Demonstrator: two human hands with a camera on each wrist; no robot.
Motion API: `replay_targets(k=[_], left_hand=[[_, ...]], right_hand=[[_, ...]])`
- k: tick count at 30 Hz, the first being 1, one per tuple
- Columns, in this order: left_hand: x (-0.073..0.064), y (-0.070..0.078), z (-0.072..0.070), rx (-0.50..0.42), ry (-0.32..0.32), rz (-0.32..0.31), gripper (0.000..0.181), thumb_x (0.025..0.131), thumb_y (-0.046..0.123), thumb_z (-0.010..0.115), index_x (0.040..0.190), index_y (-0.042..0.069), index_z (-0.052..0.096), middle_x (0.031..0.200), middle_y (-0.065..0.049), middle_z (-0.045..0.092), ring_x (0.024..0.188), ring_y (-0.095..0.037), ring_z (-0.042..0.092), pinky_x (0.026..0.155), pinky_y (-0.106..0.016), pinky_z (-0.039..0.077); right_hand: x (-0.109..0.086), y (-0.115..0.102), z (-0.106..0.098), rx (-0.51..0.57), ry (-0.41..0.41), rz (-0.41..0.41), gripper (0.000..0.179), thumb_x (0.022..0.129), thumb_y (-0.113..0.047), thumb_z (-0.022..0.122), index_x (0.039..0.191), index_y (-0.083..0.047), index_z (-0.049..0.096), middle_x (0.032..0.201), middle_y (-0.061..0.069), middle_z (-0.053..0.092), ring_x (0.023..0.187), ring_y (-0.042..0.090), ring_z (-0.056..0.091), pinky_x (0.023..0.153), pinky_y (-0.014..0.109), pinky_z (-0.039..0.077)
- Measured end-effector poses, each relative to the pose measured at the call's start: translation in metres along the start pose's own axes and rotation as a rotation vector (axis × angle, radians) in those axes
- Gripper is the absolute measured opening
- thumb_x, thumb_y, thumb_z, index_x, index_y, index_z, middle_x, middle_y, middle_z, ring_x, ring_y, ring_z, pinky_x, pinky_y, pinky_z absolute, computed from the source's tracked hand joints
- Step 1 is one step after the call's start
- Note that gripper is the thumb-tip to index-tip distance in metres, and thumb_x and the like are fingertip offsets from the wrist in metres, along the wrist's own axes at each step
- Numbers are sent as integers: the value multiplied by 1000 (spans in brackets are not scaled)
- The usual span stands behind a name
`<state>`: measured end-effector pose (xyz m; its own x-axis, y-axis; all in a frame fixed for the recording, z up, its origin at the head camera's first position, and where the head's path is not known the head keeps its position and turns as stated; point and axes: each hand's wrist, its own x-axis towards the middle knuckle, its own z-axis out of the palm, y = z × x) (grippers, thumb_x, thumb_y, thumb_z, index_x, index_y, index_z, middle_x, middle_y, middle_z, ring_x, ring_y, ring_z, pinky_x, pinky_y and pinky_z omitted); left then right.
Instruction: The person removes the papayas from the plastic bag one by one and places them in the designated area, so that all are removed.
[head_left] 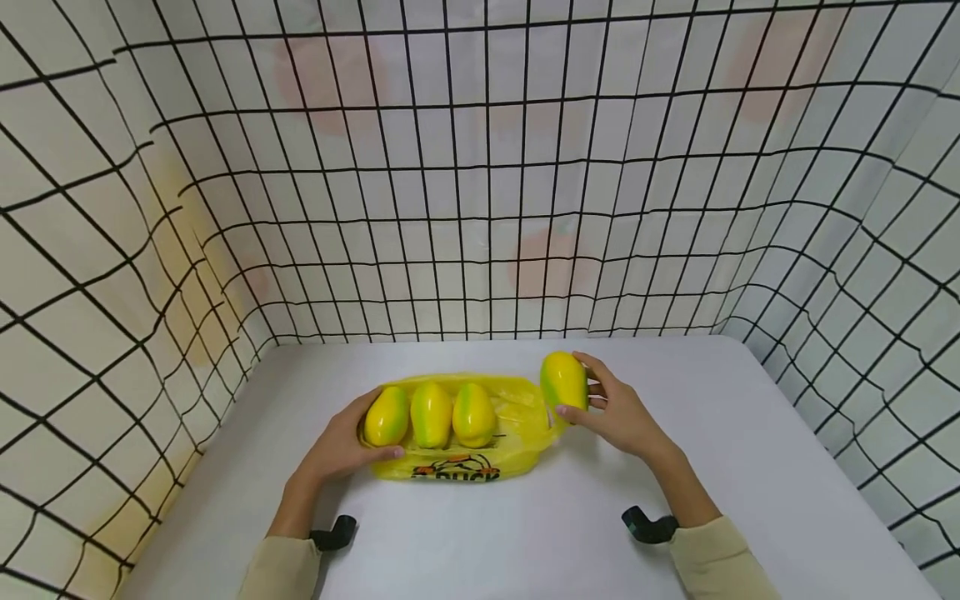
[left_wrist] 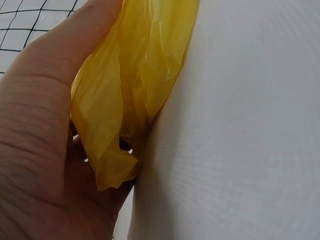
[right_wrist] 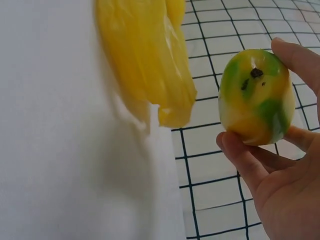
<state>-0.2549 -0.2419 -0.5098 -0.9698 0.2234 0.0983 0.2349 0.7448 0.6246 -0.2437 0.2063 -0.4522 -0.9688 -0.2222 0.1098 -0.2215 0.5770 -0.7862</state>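
Observation:
A yellow plastic bag with dark print lies flat on the table, and three yellow-green mangoes sit in a row on it. My left hand curls round the bag's left end, beside the leftmost mango; in the left wrist view the crumpled plastic lies between thumb and fingers. Above the bag's right end, my right hand holds another mango between thumb and fingers. The right wrist view shows that mango's dark stem end, apart from the bag.
The white table ends at the back against a black wire grid with white sheeting behind it. More grid panels stand at the left and right. A black wrist mount juts from each sleeve.

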Motion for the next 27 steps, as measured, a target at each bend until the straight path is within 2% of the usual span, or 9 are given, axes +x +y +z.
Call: replay_targets(k=[4, 8, 17, 19, 24, 27], left_hand=[[2, 1, 2, 1, -15, 2, 113, 62, 68, 79, 153, 25, 27, 152, 0, 40, 134, -27, 45, 110, -57, 37], [4, 0, -1, 1, 3, -5, 113, 61, 67, 79, 153, 24, 29, 150, -1, 42, 129, -26, 48, 107, -57, 39], [4, -2, 1, 5, -6, -22, 116, 60, 68, 79, 154, 23, 27, 152, -3, 41, 132, -28, 47, 108, -58, 38], [4, -1, 1, 7, 0, -20, 116, 60, 68, 79, 154, 23, 27, 153, -3, 40, 132, -28, 46, 108, -58, 38], [4, 0, 1, 17, 6, -16, 115, 61, 68, 79, 154, 23, 27, 153, -5, 40, 133, -30, 46, 107, -60, 38], [3, 0, 1, 15, 1, -23, 115, 61, 68, 79, 153, 24, 27, 153, -4, 40, 132, -29, 46, 107, -59, 39]], right_hand=[[-3, 7, -10, 2, 4, 22, 86, 79, -60, 71, 149, -43, 24, 153, 11, 37, 127, 39, 53, 98, 49, 51], [1, 10, -15, 5, -4, 44, 87, 78, -59, 72, 149, -41, 24, 150, 13, 39, 128, 38, 52, 97, 49, 52], [2, 22, -18, -89, -36, 145, 93, 79, -60, 70, 151, -31, 20, 152, 17, 36, 127, 41, 51, 95, 54, 52], [1, 24, -19, -97, -40, 168, 93, 79, -60, 70, 151, -31, 20, 150, 17, 39, 127, 40, 50, 93, 54, 52], [1, 32, -21, -126, -80, 216, 94, 79, -61, 70, 152, -29, 21, 144, 20, 45, 126, 40, 51, 91, 54, 52], [1, 36, -20, -139, -112, 227, 94, 78, -61, 71, 151, -28, 22, 146, 21, 44, 126, 40, 51, 93, 55, 51]])
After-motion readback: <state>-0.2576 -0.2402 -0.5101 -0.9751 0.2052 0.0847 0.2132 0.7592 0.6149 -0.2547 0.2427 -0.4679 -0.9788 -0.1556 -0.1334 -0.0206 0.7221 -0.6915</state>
